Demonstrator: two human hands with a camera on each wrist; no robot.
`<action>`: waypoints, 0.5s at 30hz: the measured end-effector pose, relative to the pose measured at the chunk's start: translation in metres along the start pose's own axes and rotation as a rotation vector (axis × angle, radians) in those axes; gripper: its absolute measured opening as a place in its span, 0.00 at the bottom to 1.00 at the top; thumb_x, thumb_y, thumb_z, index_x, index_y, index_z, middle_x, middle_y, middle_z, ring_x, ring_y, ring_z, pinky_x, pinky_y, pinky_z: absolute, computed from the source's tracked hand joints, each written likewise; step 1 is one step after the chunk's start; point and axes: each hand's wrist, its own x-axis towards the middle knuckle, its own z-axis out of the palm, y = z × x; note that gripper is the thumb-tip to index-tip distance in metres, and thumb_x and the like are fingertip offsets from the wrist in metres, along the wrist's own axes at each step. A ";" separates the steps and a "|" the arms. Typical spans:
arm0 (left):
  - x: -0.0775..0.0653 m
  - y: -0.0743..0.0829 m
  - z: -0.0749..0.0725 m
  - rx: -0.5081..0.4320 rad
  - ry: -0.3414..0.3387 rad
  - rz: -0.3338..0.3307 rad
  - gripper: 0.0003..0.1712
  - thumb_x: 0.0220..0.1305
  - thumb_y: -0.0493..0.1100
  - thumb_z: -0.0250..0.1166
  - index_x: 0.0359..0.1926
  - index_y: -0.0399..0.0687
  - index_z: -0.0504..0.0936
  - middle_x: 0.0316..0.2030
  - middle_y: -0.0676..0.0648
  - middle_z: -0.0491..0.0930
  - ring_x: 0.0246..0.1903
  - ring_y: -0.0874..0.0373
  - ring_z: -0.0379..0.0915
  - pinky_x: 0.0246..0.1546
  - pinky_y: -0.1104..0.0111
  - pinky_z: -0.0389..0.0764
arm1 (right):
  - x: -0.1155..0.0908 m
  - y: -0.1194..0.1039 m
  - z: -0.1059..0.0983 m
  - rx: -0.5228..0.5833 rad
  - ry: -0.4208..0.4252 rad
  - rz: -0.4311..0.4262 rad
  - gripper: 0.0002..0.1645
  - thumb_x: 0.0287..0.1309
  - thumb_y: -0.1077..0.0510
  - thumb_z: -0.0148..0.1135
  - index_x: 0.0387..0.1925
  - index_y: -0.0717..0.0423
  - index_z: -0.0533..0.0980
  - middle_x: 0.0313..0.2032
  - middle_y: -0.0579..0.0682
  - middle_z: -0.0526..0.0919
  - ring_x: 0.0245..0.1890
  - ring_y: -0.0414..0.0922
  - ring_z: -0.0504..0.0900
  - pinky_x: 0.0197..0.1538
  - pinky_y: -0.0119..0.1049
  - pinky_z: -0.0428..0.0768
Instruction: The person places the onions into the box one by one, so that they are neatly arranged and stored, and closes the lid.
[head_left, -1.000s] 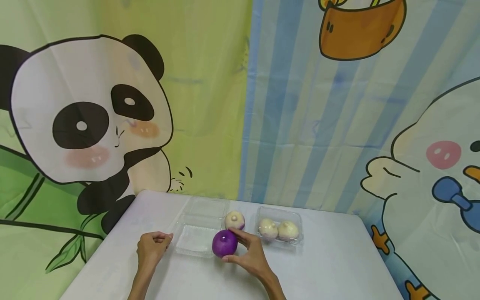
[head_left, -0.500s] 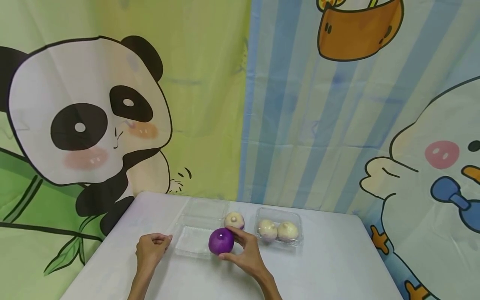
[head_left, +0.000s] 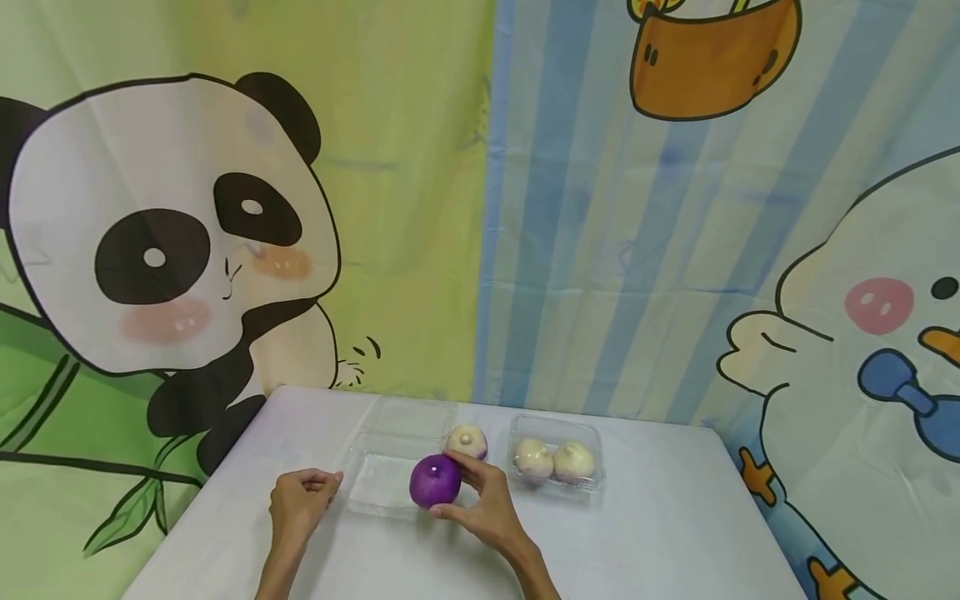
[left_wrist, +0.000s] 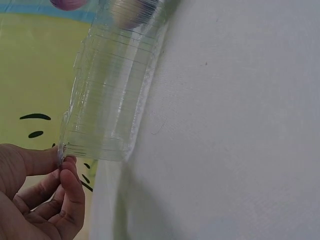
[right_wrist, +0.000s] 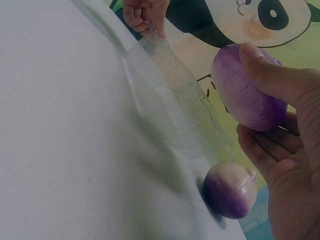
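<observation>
**Over the open box (head_left: 371, 483), a purple turnip (head_left: 435, 481) in the right hand (head_left: 483, 504)**

Off the table (head_left: 660, 517), above the near right part of the open box, the purple turnip sits between the thumb and fingers of the right hand, which are spread to its width. Its skin is glossy and deep purple on top; the right wrist view shows a paler, finely creased flank. At the box's left end the left hand (head_left: 300, 500) pinches the edge, thumb against fingertips. The open box is thin clear plastic, oblong, with ribbed walls; its lid (head_left: 411, 417) lies back toward the curtain (head_left: 420, 167).

Near the open box's right end stands a loose turnip (head_left: 468, 442), round, cream above and purple below, with a blunt nub. Farther right, a full box (head_left: 555, 427) of clear plastic holds two pale turnips (head_left: 574, 461) side by side.

A gap parts the purple turnip from the loose turnip in the right wrist view. White and faintly grained, the table runs on past the full box to its right corner, and forward out of the head view.

Some fingers of the right hand are partly hidden behind the purple turnip. The left wrist view cuts off a purple round shape (left_wrist: 70, 4) at its top; a pale shape (left_wrist: 130, 14) behind the plastic is blurred. Whether the open box touches the loose turnip cannot be told.
</observation>
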 end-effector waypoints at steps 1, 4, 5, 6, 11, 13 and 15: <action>0.000 0.000 0.000 -0.001 0.000 0.002 0.13 0.68 0.42 0.75 0.35 0.33 0.90 0.20 0.51 0.86 0.20 0.59 0.79 0.19 0.69 0.75 | 0.000 0.000 0.000 0.002 0.000 0.006 0.50 0.48 0.59 0.90 0.72 0.60 0.77 0.66 0.54 0.87 0.65 0.46 0.87 0.70 0.37 0.84; 0.000 0.000 0.000 -0.001 0.002 0.004 0.13 0.68 0.42 0.75 0.35 0.33 0.90 0.20 0.51 0.85 0.20 0.59 0.78 0.19 0.69 0.75 | 0.002 0.000 0.001 0.003 -0.002 0.015 0.49 0.48 0.59 0.90 0.72 0.57 0.77 0.66 0.53 0.87 0.66 0.47 0.87 0.71 0.37 0.84; 0.000 0.000 0.000 -0.001 0.003 0.004 0.13 0.68 0.42 0.75 0.35 0.33 0.90 0.20 0.51 0.85 0.20 0.59 0.78 0.19 0.69 0.75 | 0.003 0.000 0.001 0.007 -0.003 0.017 0.49 0.48 0.59 0.89 0.72 0.56 0.77 0.67 0.53 0.87 0.66 0.47 0.87 0.71 0.37 0.83; 0.000 0.000 0.000 -0.002 0.003 0.004 0.13 0.68 0.42 0.75 0.35 0.33 0.90 0.20 0.51 0.85 0.20 0.59 0.78 0.19 0.69 0.75 | 0.003 0.000 0.001 0.008 -0.004 0.021 0.49 0.48 0.58 0.89 0.72 0.56 0.77 0.67 0.53 0.86 0.66 0.47 0.87 0.71 0.37 0.83; 0.000 0.000 0.000 -0.005 0.002 -0.005 0.13 0.68 0.42 0.75 0.35 0.33 0.90 0.20 0.51 0.85 0.20 0.59 0.78 0.19 0.70 0.75 | 0.006 0.000 0.003 0.018 -0.011 0.026 0.49 0.49 0.58 0.89 0.72 0.59 0.77 0.68 0.53 0.86 0.67 0.48 0.86 0.72 0.37 0.82; 0.000 0.001 0.001 -0.010 0.003 -0.007 0.13 0.67 0.42 0.75 0.35 0.32 0.90 0.20 0.51 0.85 0.20 0.59 0.78 0.19 0.70 0.75 | 0.008 0.001 0.004 0.015 -0.017 0.021 0.49 0.50 0.58 0.89 0.73 0.60 0.76 0.68 0.54 0.86 0.68 0.48 0.86 0.73 0.37 0.82; 0.000 0.001 0.001 -0.015 0.001 -0.003 0.13 0.67 0.41 0.75 0.35 0.32 0.90 0.20 0.51 0.85 0.20 0.59 0.79 0.19 0.70 0.76 | 0.010 0.001 0.004 0.013 -0.022 0.017 0.49 0.50 0.58 0.88 0.73 0.60 0.76 0.68 0.54 0.86 0.68 0.48 0.86 0.73 0.37 0.82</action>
